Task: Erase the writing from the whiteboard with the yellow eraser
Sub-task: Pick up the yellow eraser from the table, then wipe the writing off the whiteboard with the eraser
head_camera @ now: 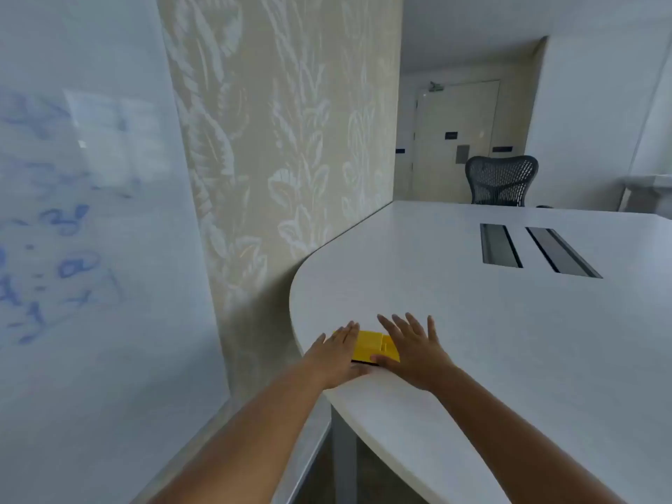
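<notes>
The yellow eraser (371, 345) lies flat near the rounded left end of the white table (509, 321). My left hand (336, 352) rests flat against its left side, fingers spread. My right hand (411, 352) lies flat on its right side, thumb touching the eraser's near edge. Neither hand has closed around it. The whiteboard (91, 231) fills the left of the view, with faint blue writing (54, 249) smeared across its left part.
A patterned beige wall panel (283, 140) stands between whiteboard and table. Two dark cable slots (538, 249) are set into the tabletop. A black mesh chair (500, 180) sits at the far end, with a door behind it.
</notes>
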Action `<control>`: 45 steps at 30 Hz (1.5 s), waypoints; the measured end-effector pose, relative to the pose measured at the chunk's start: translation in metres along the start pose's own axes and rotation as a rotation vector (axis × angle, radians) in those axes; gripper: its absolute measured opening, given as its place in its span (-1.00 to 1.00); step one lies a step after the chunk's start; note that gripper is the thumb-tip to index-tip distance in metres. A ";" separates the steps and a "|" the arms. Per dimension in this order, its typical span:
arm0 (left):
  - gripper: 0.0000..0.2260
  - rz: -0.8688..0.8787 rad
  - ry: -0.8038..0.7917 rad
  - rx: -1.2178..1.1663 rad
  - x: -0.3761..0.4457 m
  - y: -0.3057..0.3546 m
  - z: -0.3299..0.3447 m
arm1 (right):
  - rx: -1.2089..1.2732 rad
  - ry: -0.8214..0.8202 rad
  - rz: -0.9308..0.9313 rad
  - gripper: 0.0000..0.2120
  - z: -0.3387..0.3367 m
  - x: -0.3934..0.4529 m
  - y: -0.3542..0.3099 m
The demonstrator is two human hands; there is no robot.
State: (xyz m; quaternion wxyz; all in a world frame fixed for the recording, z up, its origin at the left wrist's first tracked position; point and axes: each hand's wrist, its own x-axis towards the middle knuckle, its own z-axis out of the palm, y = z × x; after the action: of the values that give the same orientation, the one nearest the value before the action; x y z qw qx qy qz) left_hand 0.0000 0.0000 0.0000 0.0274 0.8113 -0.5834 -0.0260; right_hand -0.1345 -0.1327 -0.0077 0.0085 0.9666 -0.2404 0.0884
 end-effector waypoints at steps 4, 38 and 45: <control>-0.26 -0.029 -0.022 0.029 0.004 -0.002 0.004 | 0.034 -0.050 -0.032 -0.20 0.002 -0.003 0.000; -0.54 -0.540 0.696 0.628 -0.279 -0.162 -0.099 | 0.387 0.581 -0.935 -0.33 -0.073 0.054 -0.355; -0.52 -0.716 0.777 0.701 -0.376 -0.166 -0.096 | 0.582 0.623 -1.156 -0.29 -0.081 0.014 -0.448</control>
State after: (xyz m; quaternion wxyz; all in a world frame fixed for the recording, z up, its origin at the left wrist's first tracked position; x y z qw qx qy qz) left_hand 0.0444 0.4101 0.0873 -0.0407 0.8672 -0.1973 0.4554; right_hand 0.0731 0.2612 0.0866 -0.1360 0.8321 0.3571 0.4020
